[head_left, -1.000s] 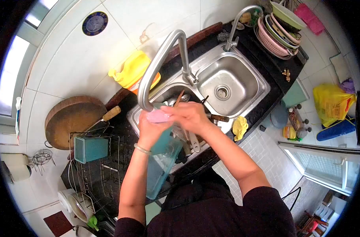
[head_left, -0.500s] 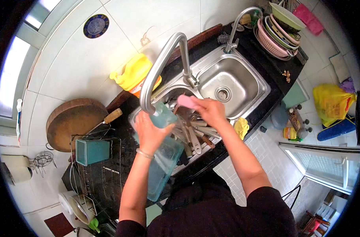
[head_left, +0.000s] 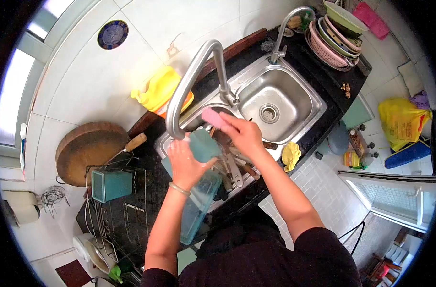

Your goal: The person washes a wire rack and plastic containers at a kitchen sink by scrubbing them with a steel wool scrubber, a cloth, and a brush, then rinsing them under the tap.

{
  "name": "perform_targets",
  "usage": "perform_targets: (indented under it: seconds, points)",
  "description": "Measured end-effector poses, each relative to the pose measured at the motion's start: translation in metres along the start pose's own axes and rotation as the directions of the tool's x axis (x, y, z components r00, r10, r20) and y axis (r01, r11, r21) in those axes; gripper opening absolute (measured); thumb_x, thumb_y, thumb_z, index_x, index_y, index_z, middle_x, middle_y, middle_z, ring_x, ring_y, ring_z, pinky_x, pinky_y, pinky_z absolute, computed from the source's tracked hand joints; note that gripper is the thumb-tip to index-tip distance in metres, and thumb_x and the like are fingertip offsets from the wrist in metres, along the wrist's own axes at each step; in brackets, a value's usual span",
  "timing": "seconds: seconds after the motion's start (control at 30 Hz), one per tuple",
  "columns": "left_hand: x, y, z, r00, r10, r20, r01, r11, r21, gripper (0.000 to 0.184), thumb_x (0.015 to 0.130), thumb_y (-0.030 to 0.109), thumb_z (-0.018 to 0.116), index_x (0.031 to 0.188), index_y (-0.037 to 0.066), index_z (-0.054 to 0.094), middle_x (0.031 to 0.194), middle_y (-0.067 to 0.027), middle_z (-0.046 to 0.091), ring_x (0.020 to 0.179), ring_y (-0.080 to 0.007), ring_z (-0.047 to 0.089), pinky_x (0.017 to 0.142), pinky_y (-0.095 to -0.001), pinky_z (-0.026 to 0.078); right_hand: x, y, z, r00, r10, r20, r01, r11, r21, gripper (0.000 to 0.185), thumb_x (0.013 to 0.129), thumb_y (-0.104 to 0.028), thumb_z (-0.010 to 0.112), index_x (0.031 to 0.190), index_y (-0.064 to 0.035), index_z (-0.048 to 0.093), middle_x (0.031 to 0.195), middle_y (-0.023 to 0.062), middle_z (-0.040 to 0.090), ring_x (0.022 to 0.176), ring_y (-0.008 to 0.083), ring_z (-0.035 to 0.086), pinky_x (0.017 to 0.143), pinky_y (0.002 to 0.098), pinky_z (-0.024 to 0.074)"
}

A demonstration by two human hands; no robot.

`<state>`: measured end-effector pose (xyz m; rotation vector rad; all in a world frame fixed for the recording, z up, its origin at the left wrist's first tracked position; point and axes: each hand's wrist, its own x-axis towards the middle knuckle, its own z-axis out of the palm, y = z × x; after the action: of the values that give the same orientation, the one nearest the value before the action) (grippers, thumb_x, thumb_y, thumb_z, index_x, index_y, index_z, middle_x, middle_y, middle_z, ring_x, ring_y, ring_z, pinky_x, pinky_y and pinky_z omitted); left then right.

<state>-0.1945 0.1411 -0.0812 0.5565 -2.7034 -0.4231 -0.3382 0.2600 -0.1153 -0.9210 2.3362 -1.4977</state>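
My left hand [head_left: 185,165] grips a small teal plastic container [head_left: 204,146] below the mouth of the large curved faucet [head_left: 191,74]. A pink sponge [head_left: 214,118] is pinched in my right hand [head_left: 244,136], just up and right of the container. Beneath both hands, the left sink basin holds several knives and utensils [head_left: 234,170], partly covered by my hands. A larger clear teal container [head_left: 199,205] leans at the basin's near left edge, under my left wrist.
The right basin [head_left: 280,93] has a drain. A yellow cloth [head_left: 290,156] lies on its near rim. A yellow jug [head_left: 163,91] stands behind the left basin. At left are a round chopping board [head_left: 91,153] and a wire rack with a teal holder [head_left: 112,185]. Stacked baskets [head_left: 328,50] stand far right.
Earlier my hands were together around the sponge; they have since parted. The small container has come into view in my left hand and turned, and the sponge has shifted slightly left since the last frame.
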Motion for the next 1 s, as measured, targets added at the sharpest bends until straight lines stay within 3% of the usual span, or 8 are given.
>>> perform_targets:
  seconds: [0.13,0.27,0.43,0.63,0.8,0.9,0.93,1.0]
  points:
    - [-0.006,-0.016,0.016,0.999,-0.025,-0.036,0.025,1.0,0.005,0.089,0.049,0.036,0.086,0.118,-0.001,0.044,0.103,-0.0175,0.049,0.098,-0.0366,0.047,0.087,-0.0446,0.039,-0.033,-0.025,0.01,0.993,-0.083,0.078,0.07,0.984,0.164,0.034,0.083,-0.031,0.064,0.116,-0.0239,0.063,0.097,0.0102,0.066,0.083,0.0283,0.065,0.071,0.037,0.0507]
    - [-0.008,-0.012,0.003,0.987,-0.164,-0.001,0.153,0.927,-0.343,0.091,0.048,0.031,0.087,0.121,0.0,0.041,0.115,-0.0192,0.046,0.108,-0.0364,0.045,0.094,-0.0431,0.037,-0.01,0.018,-0.005,0.993,0.11,0.045,-0.104,0.987,-0.119,0.03,0.084,-0.031,0.063,0.114,-0.0241,0.065,0.089,0.0102,0.068,0.079,0.0289,0.066,0.07,0.0361,0.0519]
    - [-0.007,-0.016,0.015,0.988,-0.145,-0.047,0.121,0.934,-0.336,0.088,0.051,0.03,0.087,0.12,-0.001,0.041,0.112,-0.0176,0.048,0.106,-0.0334,0.047,0.093,-0.041,0.039,-0.032,-0.024,-0.002,0.999,-0.04,-0.02,0.044,0.952,0.304,0.033,0.084,-0.026,0.064,0.115,-0.0184,0.064,0.105,0.0126,0.065,0.088,0.0286,0.065,0.073,0.0338,0.0518]
    - [-0.005,-0.022,0.011,0.982,-0.179,-0.054,0.152,0.932,-0.328,0.088,0.054,0.023,0.086,0.125,-0.001,0.038,0.115,-0.0169,0.047,0.11,-0.0299,0.047,0.096,-0.0378,0.038,-0.028,0.021,-0.012,0.996,0.083,0.021,-0.077,0.972,-0.221,0.03,0.082,-0.03,0.066,0.111,-0.0264,0.066,0.09,0.0086,0.068,0.077,0.0269,0.066,0.068,0.0374,0.052]
    - [-0.006,-0.039,0.027,0.943,-0.333,0.018,0.278,0.754,-0.595,0.09,0.063,0.024,0.083,0.132,-0.003,0.031,0.123,-0.0157,0.044,0.115,-0.0265,0.044,0.1,-0.0357,0.035,-0.038,0.04,-0.016,0.972,0.224,0.071,-0.235,0.925,0.3,0.048,0.08,-0.023,0.071,0.124,-0.0132,0.057,0.107,0.0102,0.066,0.095,0.019,0.063,0.084,0.0299,0.0475]
    - [0.004,-0.028,0.024,0.751,-0.573,0.328,0.396,-0.006,-0.918,0.069,0.081,0.03,0.069,0.135,0.007,0.032,0.123,-0.0124,0.046,0.108,-0.024,0.051,0.094,-0.0375,0.042,-0.048,0.028,-0.011,0.94,0.222,0.257,-0.325,0.808,0.491,0.06,0.075,-0.014,0.075,0.129,-0.0022,0.05,0.12,0.0067,0.057,0.107,0.014,0.053,0.092,0.0285,0.0417]
    - [0.005,-0.032,0.025,0.75,-0.576,0.325,0.393,-0.007,-0.919,0.069,0.081,0.03,0.069,0.135,0.007,0.032,0.123,-0.0124,0.046,0.108,-0.024,0.051,0.094,-0.0375,0.042,-0.051,0.03,-0.01,0.919,0.234,0.316,-0.369,0.792,0.487,0.058,0.075,-0.013,0.075,0.127,-0.0024,0.052,0.119,0.0058,0.057,0.108,0.0139,0.053,0.093,0.0284,0.0413]
    - [0.004,-0.043,0.027,0.655,-0.469,0.593,0.425,-0.421,-0.802,0.063,0.085,0.037,0.062,0.134,0.011,0.033,0.121,-0.0099,0.049,0.103,-0.0252,0.054,0.09,-0.0428,0.044,-0.057,0.034,-0.012,0.914,0.167,0.369,-0.361,0.749,0.556,0.057,0.076,-0.012,0.073,0.128,-0.0022,0.051,0.122,0.0059,0.055,0.108,0.0125,0.052,0.094,0.0278,0.0416]
